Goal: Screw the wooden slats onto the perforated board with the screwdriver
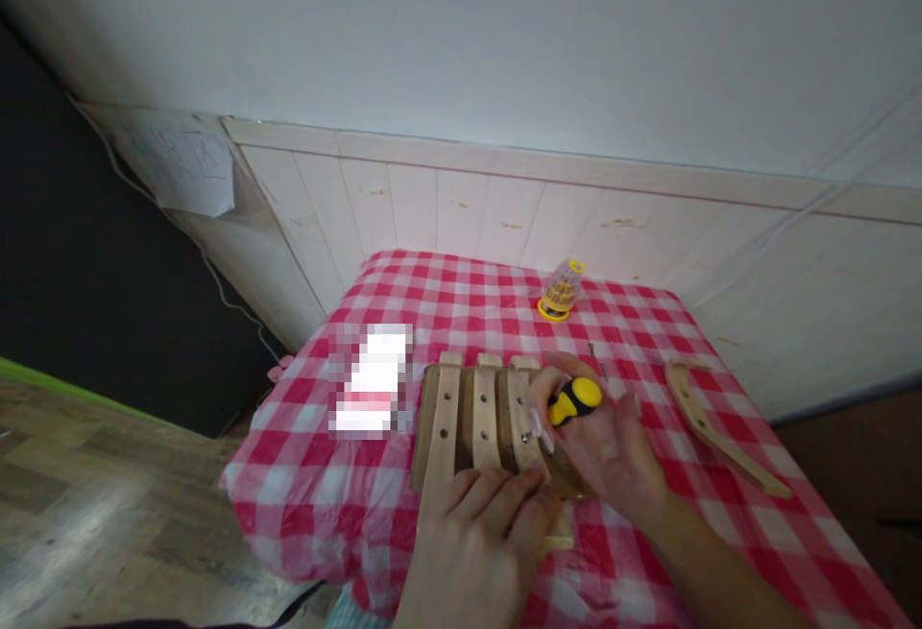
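Note:
Pale curved wooden slats (pixel 483 408) lie side by side across a darker wooden board (pixel 427 418). Dark screw heads show in them, two to a slat. My left hand (pixel 482 528) is closed over the near part of the slats, its fingers bent around the third one. In my right hand (pixel 612 447) is a screwdriver with a yellow and black handle (pixel 576 399). It tilts towards a screw (pixel 525 437) in the third slat. Fingers hide the tip, so contact with the screw cannot be made out.
A separate curved slat (pixel 727 447) lies at the table's right. Loose screws (pixel 603 370) rest beyond my right hand. A clear bit holder with yellow ends (pixel 562 291) stands at the back. A blurred-out bright rectangle (pixel 375 379) is at left on the checked tablecloth (pixel 309 485).

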A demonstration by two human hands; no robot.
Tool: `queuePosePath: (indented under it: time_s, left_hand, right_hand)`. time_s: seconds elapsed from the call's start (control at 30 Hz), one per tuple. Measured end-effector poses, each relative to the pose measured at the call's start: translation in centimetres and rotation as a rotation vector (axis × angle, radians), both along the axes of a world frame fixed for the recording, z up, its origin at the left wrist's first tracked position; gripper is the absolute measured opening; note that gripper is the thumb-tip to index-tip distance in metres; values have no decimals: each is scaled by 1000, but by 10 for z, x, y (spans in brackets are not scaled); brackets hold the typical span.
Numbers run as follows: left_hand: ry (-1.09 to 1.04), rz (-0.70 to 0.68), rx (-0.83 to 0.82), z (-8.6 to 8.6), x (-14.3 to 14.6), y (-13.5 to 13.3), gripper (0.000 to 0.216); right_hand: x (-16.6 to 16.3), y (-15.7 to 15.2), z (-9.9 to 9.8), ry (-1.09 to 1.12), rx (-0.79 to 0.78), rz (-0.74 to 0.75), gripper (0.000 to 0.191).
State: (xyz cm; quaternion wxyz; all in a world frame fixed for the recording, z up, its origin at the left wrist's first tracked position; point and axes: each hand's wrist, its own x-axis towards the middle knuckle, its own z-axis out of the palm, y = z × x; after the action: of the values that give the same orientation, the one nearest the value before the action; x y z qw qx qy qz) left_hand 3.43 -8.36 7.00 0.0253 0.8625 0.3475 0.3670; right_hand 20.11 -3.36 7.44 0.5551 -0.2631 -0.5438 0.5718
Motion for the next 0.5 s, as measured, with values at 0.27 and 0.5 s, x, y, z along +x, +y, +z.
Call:
queuePosePath:
  time_s: [0.27,0.5]
  left_hand:
    - [-17,4,-21,-3,1,0,42]
    - [11,-14,-10,-1,0,1,38]
  right_hand:
    - [13,-2,-3,-252,246,-40,30]
    - [4,1,10,-43,187,-4,19]
